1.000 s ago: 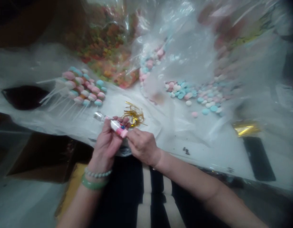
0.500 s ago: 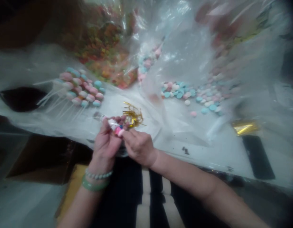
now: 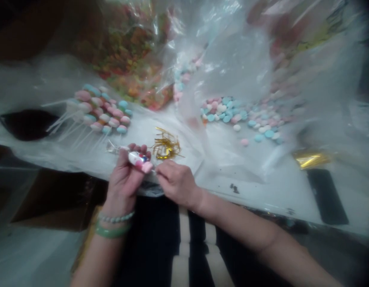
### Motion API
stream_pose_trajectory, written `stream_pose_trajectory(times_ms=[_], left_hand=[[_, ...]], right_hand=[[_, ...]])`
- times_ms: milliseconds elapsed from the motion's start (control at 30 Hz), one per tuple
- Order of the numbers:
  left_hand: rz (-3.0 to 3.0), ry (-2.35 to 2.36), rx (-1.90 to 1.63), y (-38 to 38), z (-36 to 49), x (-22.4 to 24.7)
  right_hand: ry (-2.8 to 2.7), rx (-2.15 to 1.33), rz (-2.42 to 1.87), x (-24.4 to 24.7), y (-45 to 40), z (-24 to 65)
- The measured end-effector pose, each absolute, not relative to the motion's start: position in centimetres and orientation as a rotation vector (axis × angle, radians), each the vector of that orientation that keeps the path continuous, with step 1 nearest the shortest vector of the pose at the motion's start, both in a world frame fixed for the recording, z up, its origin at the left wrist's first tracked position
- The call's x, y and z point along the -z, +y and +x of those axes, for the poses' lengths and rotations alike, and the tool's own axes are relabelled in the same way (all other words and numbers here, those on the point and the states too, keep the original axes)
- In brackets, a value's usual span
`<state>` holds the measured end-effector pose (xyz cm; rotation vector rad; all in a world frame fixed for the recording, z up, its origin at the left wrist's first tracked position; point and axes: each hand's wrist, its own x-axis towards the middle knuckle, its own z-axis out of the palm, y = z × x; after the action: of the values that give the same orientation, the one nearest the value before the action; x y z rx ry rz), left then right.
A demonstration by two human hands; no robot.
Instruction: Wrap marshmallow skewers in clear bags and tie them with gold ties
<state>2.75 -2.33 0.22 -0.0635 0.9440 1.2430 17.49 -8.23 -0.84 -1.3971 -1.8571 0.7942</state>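
Note:
My left hand [image 3: 123,179] is shut on a small pink-and-white candy [image 3: 138,159] with a blue dot, and a clear cellophane wrapper [image 3: 114,147] sticks out to the left of it. My right hand [image 3: 176,183] sits just to the right, its fingertips closed close by the candy's pink end. Whether those fingers pinch a thin strand is too small to tell. A tangle of gold twist ties [image 3: 166,145] lies on the plastic sheet [image 3: 184,155] just beyond both hands.
Pastel candies on white sticks [image 3: 105,113] lie at the left. Loose pink, blue and white candies [image 3: 226,113] are spread at the right, below a clear plastic bag [image 3: 232,52]. Further off are a bag of orange candies [image 3: 130,59], gold foil [image 3: 310,159] and a black phone [image 3: 328,195].
My left hand has shifted left with the candy, and the wrapper now points further left. My right fingertips have drawn slightly back from the candy's pink end.

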Motion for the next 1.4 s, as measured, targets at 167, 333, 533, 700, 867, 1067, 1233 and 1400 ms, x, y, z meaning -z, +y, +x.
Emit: stream_pose_trajectory(times_ms=[167,333,533,700,867,1067,1233,1400], left_hand=[[-0.097,0.922,-1.283,-2.2,2.6,-0.1],[0.064,0.98,-1.237,-2.6,3.5,0.0],[0.159,1.03,-1.151,-2.8,4.1,0.7],[0.159,1.053,-1.136,-2.9,4.4,1.0],[0.084,1.029,-1.086,-2.9,4.5,0.5],[-0.01,1.029,-1.136,-2.3,2.9,-0.1],[0.066,1.018,-1.158,-2.6,3.2,0.5],[0.096,1.024,-1.111,-3.1,3.6,0.6]], right_hand=[[-2.026,-0.662,-1.382,0.6,-8.8,17.0],[-1.905,-0.759,-1.427,1.2,-8.3,17.2],[-1.374,-1.281,-1.496,1.7,-6.8,18.3],[-0.788,-1.766,-1.327,1.3,-6.2,18.3],[-0.504,-1.952,-1.217,0.9,-6.2,17.7],[-0.349,-2.163,-1.033,1.3,-6.1,18.7],[-0.313,-2.128,-1.122,1.3,-6.2,18.1],[-0.336,-2.171,-1.062,1.7,-6.5,17.9]])
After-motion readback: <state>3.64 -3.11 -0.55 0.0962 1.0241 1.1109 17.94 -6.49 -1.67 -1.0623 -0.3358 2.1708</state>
